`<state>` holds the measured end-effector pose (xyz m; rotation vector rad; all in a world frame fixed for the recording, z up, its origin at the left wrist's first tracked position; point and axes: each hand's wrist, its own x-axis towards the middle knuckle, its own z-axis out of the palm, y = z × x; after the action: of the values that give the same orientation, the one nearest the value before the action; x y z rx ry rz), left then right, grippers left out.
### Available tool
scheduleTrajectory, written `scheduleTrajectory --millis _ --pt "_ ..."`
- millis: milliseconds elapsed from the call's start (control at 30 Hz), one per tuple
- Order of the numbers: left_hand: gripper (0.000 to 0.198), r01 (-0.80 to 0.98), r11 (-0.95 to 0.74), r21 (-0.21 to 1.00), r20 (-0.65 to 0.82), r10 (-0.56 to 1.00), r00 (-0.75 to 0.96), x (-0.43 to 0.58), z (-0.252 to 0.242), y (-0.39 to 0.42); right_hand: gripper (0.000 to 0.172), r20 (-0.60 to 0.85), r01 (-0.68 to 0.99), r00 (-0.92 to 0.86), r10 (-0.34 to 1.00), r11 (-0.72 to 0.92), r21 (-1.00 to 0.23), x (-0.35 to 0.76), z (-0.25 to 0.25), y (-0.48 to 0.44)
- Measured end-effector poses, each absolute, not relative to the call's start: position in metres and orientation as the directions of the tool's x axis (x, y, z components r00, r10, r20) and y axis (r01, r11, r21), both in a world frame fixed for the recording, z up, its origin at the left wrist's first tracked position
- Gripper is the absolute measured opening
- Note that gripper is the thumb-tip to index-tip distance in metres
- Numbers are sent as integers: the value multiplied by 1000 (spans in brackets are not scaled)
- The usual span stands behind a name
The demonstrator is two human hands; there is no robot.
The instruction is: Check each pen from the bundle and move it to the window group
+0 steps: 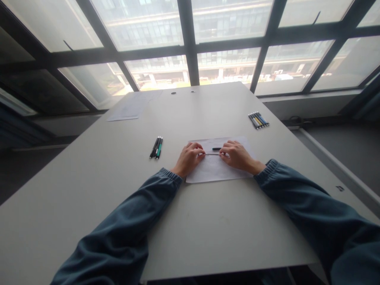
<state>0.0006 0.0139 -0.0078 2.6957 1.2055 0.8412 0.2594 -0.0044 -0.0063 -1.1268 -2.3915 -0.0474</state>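
Above the white paper, a thin, straight pen refill spans the gap between my two hands. My left hand is closed, pinching its left end between thumb and fingertips. The right end is in the closed fingertips of my right hand. Just beyond the refill lies a short dark pen barrel on the paper, its right part hidden by my right hand. Both hands rest over the sheet's side edges.
A few pens, dark and green, lie left of the paper on the white table. Farther back at the right is a row of several pens. More paper sheets lie at the far left, before the windows.
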Motion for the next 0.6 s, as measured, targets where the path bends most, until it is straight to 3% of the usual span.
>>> scheduleTrajectory --millis 333,600 --pt "8 620 -734 276 535 654 536 2 -5 14 15 400 748 -526 750 632 -201 260 -7 -3" --pt "12 622 -726 294 660 625 418 0 -3 13 15 597 762 -287 749 556 -332 264 -12 1"
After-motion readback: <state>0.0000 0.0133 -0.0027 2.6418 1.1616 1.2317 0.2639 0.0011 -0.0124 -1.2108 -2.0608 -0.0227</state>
